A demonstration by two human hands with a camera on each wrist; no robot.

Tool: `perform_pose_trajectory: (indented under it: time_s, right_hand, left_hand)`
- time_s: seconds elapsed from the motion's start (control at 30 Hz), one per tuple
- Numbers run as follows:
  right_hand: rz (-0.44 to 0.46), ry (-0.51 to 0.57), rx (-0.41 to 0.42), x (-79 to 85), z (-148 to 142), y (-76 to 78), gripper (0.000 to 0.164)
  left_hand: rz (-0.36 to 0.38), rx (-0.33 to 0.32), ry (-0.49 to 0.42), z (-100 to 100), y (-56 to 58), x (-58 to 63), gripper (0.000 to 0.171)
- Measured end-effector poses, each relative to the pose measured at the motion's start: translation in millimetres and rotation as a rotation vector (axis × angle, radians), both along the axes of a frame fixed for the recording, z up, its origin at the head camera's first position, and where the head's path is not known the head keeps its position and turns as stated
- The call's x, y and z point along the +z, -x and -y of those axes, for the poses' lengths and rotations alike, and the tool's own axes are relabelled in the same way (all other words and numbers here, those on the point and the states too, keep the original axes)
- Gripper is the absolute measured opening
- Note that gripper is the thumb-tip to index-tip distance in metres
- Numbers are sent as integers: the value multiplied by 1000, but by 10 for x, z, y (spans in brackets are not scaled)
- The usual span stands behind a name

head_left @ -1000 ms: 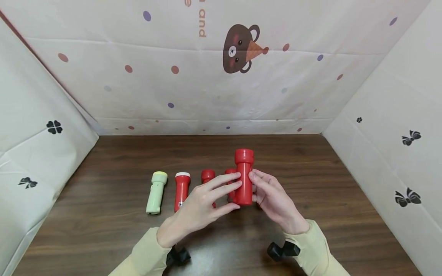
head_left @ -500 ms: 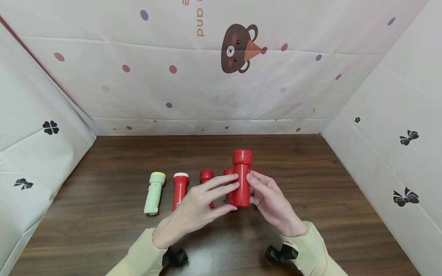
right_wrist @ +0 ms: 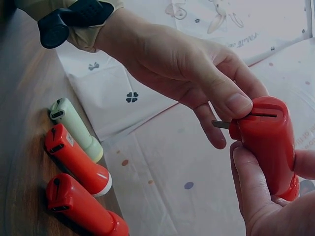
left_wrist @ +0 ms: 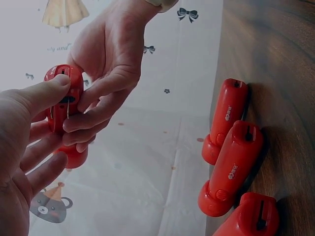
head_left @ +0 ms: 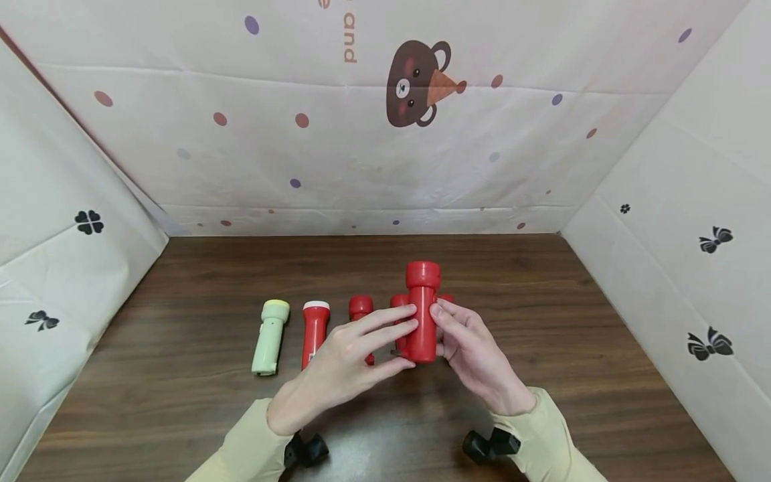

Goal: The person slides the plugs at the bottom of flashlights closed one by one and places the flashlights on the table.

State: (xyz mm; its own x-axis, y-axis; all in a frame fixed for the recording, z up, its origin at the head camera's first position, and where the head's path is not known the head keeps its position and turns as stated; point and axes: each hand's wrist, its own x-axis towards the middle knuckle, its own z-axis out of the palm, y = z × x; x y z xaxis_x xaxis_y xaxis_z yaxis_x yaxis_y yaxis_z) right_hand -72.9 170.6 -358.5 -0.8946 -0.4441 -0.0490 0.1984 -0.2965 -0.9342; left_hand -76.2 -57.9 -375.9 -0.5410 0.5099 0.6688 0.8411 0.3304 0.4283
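Note:
Both hands hold one red flashlight (head_left: 423, 325) upright above the table, its wide head up. Thin metal plug prongs (right_wrist: 220, 124) stick out from its side near the base. My left hand (head_left: 343, 355) pinches it from the left, with the thumb (left_wrist: 60, 83) on the slotted base end and the fingers spread along the barrel. From the right, my right hand (head_left: 478, 355) grips the barrel between thumb and fingers. Just behind the held flashlight, another red flashlight (head_left: 399, 300) is partly covered. The head of one more red flashlight (head_left: 446, 296) peeks out by the right fingers.
Left of the hands, a pale green flashlight (head_left: 271, 340), a red flashlight with a white rim (head_left: 314, 328) and a plain red flashlight (head_left: 361, 306) lie in a row on the wooden table (head_left: 199, 321). Patterned white sheets (head_left: 337, 161) enclose the back and sides.
The hands and held flashlight stay almost still while the head view shifts slightly. A red flashlight head behind the right fingers, hidden one second ago, now shows.

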Motion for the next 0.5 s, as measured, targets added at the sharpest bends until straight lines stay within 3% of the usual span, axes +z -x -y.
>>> perform_pose_trajectory:
  time_s: [0.5]
  right_hand:
    - [-10,-39,-40,-19,7,-11,26]
  left_hand:
    - [-19,32,26,-3,-6,7,58]
